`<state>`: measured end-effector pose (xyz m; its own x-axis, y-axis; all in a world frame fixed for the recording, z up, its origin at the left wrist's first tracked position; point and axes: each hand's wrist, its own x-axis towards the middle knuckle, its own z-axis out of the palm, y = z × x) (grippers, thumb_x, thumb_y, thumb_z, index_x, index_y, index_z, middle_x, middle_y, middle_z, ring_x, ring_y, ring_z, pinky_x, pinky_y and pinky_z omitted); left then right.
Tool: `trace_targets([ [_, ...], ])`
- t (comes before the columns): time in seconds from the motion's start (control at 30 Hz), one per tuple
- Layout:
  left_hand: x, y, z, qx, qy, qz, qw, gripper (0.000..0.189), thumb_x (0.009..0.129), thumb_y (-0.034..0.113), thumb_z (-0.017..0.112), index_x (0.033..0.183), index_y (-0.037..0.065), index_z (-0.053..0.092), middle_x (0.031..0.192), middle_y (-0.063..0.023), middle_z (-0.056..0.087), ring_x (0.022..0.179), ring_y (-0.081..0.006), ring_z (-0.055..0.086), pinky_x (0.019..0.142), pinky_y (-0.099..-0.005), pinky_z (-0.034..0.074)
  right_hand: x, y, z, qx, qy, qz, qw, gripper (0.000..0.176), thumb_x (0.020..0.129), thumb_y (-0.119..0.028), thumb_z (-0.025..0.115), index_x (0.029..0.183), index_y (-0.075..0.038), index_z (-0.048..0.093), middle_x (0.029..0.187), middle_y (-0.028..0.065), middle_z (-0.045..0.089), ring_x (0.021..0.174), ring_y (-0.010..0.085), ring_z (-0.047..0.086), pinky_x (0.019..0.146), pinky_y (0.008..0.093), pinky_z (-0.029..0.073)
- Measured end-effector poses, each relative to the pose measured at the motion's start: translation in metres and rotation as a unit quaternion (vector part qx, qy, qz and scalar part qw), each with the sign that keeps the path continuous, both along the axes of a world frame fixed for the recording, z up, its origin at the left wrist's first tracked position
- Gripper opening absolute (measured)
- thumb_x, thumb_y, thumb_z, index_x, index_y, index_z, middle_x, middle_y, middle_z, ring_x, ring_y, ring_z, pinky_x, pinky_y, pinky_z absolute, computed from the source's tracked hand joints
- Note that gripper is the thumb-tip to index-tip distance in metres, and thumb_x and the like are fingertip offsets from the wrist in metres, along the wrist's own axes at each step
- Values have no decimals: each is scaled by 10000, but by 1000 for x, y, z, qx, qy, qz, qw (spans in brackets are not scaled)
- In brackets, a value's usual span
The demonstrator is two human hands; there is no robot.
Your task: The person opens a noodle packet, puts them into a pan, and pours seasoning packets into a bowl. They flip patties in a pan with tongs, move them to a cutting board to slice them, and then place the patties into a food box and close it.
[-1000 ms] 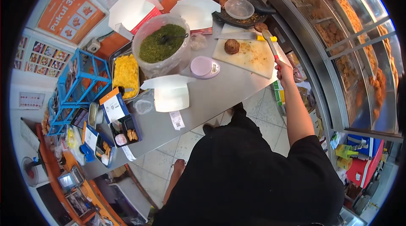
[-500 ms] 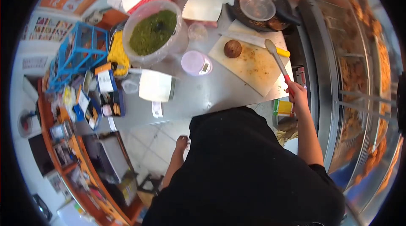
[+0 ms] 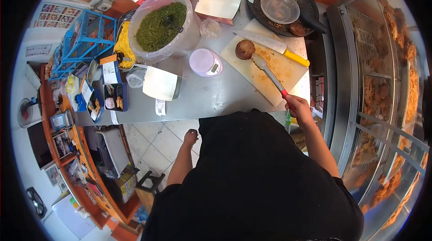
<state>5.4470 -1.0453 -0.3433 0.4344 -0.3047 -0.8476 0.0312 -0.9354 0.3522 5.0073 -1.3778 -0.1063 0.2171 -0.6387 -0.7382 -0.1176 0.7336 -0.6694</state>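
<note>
My right hand [image 3: 298,106] is closed around the red handle of metal tongs [image 3: 271,76]. The tongs' tips are beside a round brown patty [image 3: 245,49] on a cutting board [image 3: 263,76] dotted with crumbs. Behind the patty lies a knife [image 3: 265,41] with a yellow handle. My left hand [image 3: 191,137] hangs below the table's front edge, its fingers curled; whether it holds anything I cannot make out. Left of the board stands a round pink scale [image 3: 204,62].
A lined tub of chopped greens [image 3: 161,27], an open white box [image 3: 160,83] and another open box [image 3: 219,2] stand on the metal table [image 3: 220,94]. A black mortar [image 3: 308,6] is at the back right. A glass food cabinet [image 3: 342,74] borders the right side.
The tongs have swung left and down, from over the knife's handle to beside the patty. My right hand has moved left with them. The whole view has shifted slightly.
</note>
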Motion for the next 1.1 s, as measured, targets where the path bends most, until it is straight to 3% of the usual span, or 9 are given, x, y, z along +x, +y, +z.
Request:
trace_targets([
  [0.33, -1, -11, -6, 1, -6, -58, 998, 306, 956, 257, 573, 1162, 44, 649, 757, -95, 680, 583, -185, 622, 513, -331, 479, 5, -6, -7, 13, -11, 1, 1000, 292, 979, -295, 630, 1072, -24, 683, 722, 13, 585, 443, 40, 333, 410, 215, 213],
  [0.4, -1, -13, 1, 1, -25, -45, 999, 308, 957, 258, 572, 1154, 37, 655, 767, -106, 687, 596, -192, 634, 541, -334, 498, 5, -10, -6, 10, -5, -8, 1000, 277, 954, -300, 663, 1009, -31, 703, 684, 13, 586, 443, 49, 360, 420, 224, 230],
  [0.6, 10, -2, -7, 14, -22, -46, 999, 317, 953, 277, 574, 1121, 23, 663, 792, -125, 703, 640, -217, 679, 598, -357, 537, 2, -18, 0, 11, 5, 9, 1000, 296, 947, -314, 671, 1028, -31, 710, 685, -1, 573, 446, 48, 348, 422, 221, 222],
  [0.7, 21, 31, -76, -7, -11, -37, 999, 257, 931, 227, 578, 1035, 18, 687, 882, -174, 727, 756, -300, 711, 692, -415, 570, -5, -17, -20, -5, 29, 4, 1000, 303, 973, -314, 638, 1086, -43, 711, 682, -16, 553, 435, 41, 330, 414, 214, 196],
  [0.73, 28, 58, -115, -153, -6, -115, 981, 222, 889, 180, 590, 988, 17, 705, 986, -206, 720, 916, -360, 694, 814, -460, 562, -1, -19, -19, 2, 29, -3, 1000, 302, 975, -318, 635, 1085, -49, 716, 677, -25, 545, 432, 40, 324, 415, 213, 189],
  [0.77, 28, 49, -105, -164, -177, -497, 833, 218, 853, 166, 596, 949, 17, 723, 1057, -217, 702, 1016, -380, 658, 889, -472, 538, 1, -21, -12, 10, 27, -3, 1000, 302, 976, -322, 632, 1084, -55, 721, 671, -33, 537, 429, 39, 319, 417, 213, 181],
  [0.83, -7, -7, 10, -30, -100, -303, 947, 261, 877, 208, 580, 940, 9, 736, 1061, -230, 692, 1023, -390, 660, 901, -464, 542, 3, -24, -10, 13, 29, 15, 999, 314, 987, -323, 615, 1098, -44, 706, 665, -31, 534, 422, 41, 323, 406, 214, 194],
  [1.0, -21, -25, 29, -17, -127, -283, 950, 315, 890, 204, 527, 1001, 0, 740, 1158, -247, 680, 1096, -401, 649, 957, -448, 523, 8, -28, -8, -26, 12, 22, 999, 334, 978, -308, 645, 1104, -1, 681, 654, -17, 516, 430, 37, 346, 393, 208, 220],
  [1.1, -22, -16, 2, 8, -115, -247, 962, 371, 938, 282, 485, 1096, 35, 712, 1172, -234, 687, 1121, -398, 642, 962, -465, 511, -1, -25, -25, -28, 4, 20, 999, 361, 984, -308, 643, 1173, -2, 675, 638, -28, 492, 433, 30, 334, 394, 208, 210],
])
